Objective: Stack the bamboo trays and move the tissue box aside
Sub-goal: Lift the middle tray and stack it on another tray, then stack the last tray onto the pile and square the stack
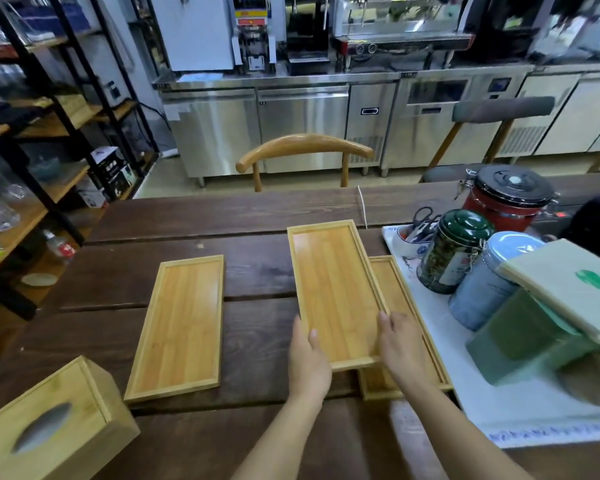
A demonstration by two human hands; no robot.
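Note:
Three long bamboo trays are on the dark wooden table. One tray (182,327) lies flat at the left. A second tray (336,289) is held tilted in the middle, partly over a third tray (400,299) lying beneath it to the right. My left hand (307,358) grips the near left corner of the held tray, and my right hand (397,344) grips its near right corner. The bamboo tissue box (49,427) with an oval slot stands at the near left corner of the table.
A white mat (465,396) at the right carries a green tin (452,251), a blue-lidded jar (492,282), a red canister (506,199), a cup with scissors (418,233) and green boxes (541,330). A wooden chair (303,150) stands behind the table.

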